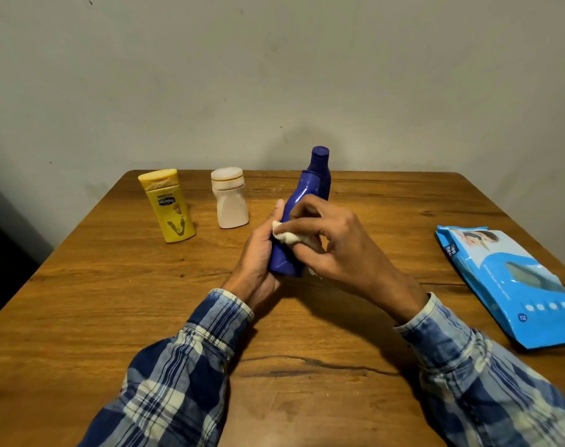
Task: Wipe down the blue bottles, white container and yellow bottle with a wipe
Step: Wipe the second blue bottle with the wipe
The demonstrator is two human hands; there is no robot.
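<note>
A blue bottle (295, 198) gets wiped over the tabletop (113, 285).
The left hand (258, 253) grips its base; the right hand (326, 240) pinches a white wipe (287, 237) against it. A second blue bottle (320, 166), white container (229, 201) and yellow bottle (169, 208) stand behind.

Dim, warm, soft indoor light.
Soft shadows are cast on the table (81, 285) beneath the sleeves (468, 366), and a faint one is thrown on the wall (274, 75) behind the far blue bottle (319, 169). A dull sheen is seen on the wipes pack (513, 285). Table edges are bowed by wide-angle distortion; the left margin is lost in darkness.
</note>
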